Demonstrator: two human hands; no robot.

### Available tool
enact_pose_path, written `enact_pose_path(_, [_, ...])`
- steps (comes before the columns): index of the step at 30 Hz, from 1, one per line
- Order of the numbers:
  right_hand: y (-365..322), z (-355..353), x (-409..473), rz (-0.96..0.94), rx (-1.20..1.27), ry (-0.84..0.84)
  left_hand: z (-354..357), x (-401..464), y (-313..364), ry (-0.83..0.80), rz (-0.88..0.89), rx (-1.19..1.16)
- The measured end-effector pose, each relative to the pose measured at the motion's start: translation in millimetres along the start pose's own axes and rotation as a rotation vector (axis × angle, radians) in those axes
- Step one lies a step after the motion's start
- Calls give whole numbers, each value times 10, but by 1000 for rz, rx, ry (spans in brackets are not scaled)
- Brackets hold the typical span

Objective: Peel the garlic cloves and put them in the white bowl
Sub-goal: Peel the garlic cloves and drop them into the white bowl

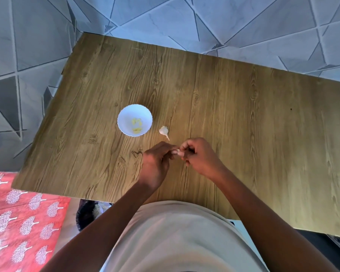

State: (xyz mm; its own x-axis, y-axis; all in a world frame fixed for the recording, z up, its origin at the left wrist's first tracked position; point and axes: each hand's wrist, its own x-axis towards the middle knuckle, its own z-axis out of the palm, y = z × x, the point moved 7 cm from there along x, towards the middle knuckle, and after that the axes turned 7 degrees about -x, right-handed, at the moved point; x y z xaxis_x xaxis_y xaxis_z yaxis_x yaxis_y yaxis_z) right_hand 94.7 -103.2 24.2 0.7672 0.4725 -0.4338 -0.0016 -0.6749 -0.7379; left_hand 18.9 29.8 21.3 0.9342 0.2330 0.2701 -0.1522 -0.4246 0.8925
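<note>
Left hand [155, 160] and right hand [198, 154] meet above wooden table [243, 114], fingers curled, both pinching small pale garlic clove [178, 151]. White scalloped bowl [134, 120] nearby holds yellowish peeled cloves [136, 125]. White garlic bulb [164, 131] lies just beside bowl.

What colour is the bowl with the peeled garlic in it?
The bowl is white, with a scalloped rim; the head view shows it.

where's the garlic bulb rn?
Head view: the garlic bulb lies on the wooden table, just right of the white bowl, beyond both hands.
</note>
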Motion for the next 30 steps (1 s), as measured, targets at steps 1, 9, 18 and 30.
enact_pose_path(1, [-43,-19,-19,-69,-85,29,14,-7,31,0,7,14])
enact_pose_path(9, [-128,94,-168,-454,-750,148,117,-70,71,181,-316,-69])
enact_pose_path(18, [135,26,-21,-189,-349,-171,174,-125,41,27,-195,-52])
enact_pose_path(30, [166,100,-29,-136,-166,88,149,-182,-221,87,-607,-373])
